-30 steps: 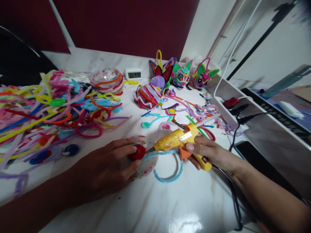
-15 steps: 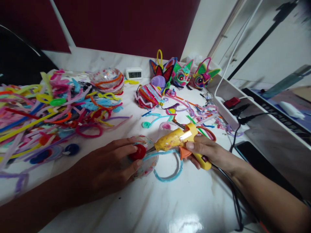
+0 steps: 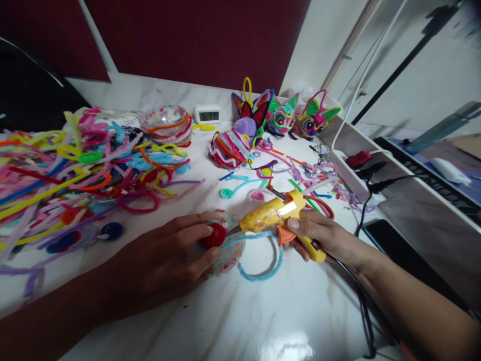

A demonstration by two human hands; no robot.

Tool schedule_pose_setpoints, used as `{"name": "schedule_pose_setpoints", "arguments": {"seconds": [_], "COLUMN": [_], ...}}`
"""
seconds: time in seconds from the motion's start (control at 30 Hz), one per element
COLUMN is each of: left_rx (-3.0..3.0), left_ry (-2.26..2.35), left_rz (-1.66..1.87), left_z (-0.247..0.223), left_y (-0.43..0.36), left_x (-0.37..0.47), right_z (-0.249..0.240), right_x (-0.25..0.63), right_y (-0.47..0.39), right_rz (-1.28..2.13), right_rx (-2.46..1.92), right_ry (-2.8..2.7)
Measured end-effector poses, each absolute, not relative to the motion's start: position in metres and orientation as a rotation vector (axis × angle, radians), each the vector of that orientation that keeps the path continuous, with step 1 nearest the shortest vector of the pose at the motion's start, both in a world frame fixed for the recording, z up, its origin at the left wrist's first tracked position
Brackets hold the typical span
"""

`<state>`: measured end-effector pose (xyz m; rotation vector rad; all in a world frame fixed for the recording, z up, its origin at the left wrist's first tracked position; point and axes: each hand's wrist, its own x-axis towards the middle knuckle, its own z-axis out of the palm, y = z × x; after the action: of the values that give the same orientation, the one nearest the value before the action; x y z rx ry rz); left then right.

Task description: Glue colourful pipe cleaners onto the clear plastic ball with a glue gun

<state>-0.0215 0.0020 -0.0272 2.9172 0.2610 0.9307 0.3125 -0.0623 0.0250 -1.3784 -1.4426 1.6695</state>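
Observation:
My right hand (image 3: pixel 313 233) is wrapped round a yellow hot glue gun (image 3: pixel 274 213) with an orange trigger. The gun's metal nozzle points left and reaches the edge of a red fuzzy disc (image 3: pixel 213 235). With fingers bent, my left hand (image 3: pixel 169 253) holds that disc against a clear plastic ball (image 3: pixel 229 258) that has coloured specks. From the disc a light blue pipe cleaner (image 3: pixel 259 278) curls to the right in a loop lying on the table. My left palm covers much of the ball.
A heap of pipe cleaners (image 3: pixel 86 165) fills the left. Behind stand a half-wrapped ball (image 3: pixel 167 125), a clock (image 3: pixel 208 115), a striped ball (image 3: pixel 229 149) and finished eared ornaments (image 3: pixel 282 118). At right are a power strip (image 3: pixel 351 173), cables and a phone (image 3: pixel 402 255).
Almost nothing differs. Both hands, the glue gun and the red disc keep nearly the same places.

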Motion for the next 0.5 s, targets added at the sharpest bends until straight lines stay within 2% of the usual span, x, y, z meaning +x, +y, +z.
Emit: {"name": "schedule_pose_setpoints", "arguments": {"seconds": [0.5], "left_rx": [2.921], "left_ry": [0.241], "left_rz": [0.956], "left_z": [-0.0248], "left_y": [0.0017], "left_x": [-0.021], "right_z": [0.0247], "right_x": [0.3086], "right_y": [-0.062], "right_rz": [1.623], "right_rx": [-1.39], "right_ry": [-1.4]}}
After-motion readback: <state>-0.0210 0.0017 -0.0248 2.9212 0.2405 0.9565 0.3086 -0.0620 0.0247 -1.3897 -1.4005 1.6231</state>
